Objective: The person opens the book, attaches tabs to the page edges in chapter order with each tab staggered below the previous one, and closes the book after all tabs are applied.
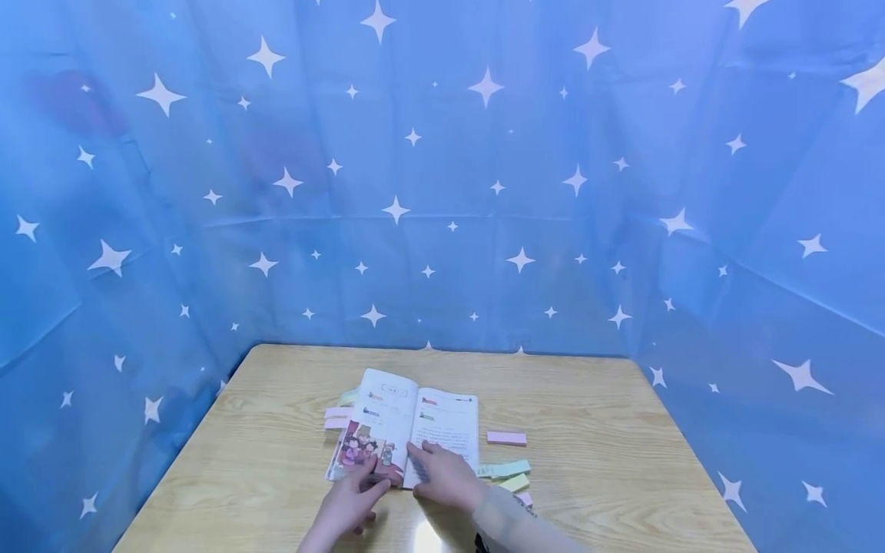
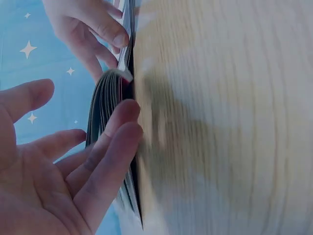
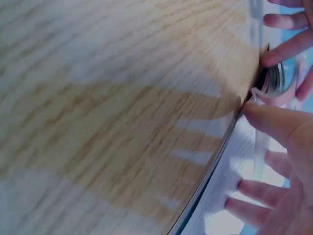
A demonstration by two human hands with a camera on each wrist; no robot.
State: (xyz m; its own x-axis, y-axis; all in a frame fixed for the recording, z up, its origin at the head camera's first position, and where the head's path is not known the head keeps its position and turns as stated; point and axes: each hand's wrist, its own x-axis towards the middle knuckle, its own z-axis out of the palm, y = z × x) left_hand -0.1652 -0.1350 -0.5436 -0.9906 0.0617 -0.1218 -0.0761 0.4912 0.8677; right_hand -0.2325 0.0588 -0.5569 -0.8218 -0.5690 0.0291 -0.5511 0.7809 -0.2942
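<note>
An open illustrated book (image 1: pixel 448 415) lies face up on the wooden table, text on its right page and a colourful picture at the foot of the left one. My left hand (image 1: pixel 349 503) is at the lower edge of the left page, thumb over the picture and fingers loosely spread. In the left wrist view that side's pages (image 2: pixel 105 105) bow up in a curved stack beside the fingertips (image 2: pixel 131 110). My right hand (image 1: pixel 445 476) rests on the lower right page near the fold, its fingers extended; in the right wrist view its thumb (image 3: pixel 269 120) touches the lower edge.
Right of the book lie a pink strip pad (image 1: pixel 506 438), a green strip (image 1: pixel 510 468) and a yellow strip (image 1: pixel 515 483). Pale pink strips (image 1: pixel 337 418) show at its left edge. A blue star-patterned curtain (image 1: pixel 442 177) surrounds the table (image 1: pixel 588 415) at the back and sides.
</note>
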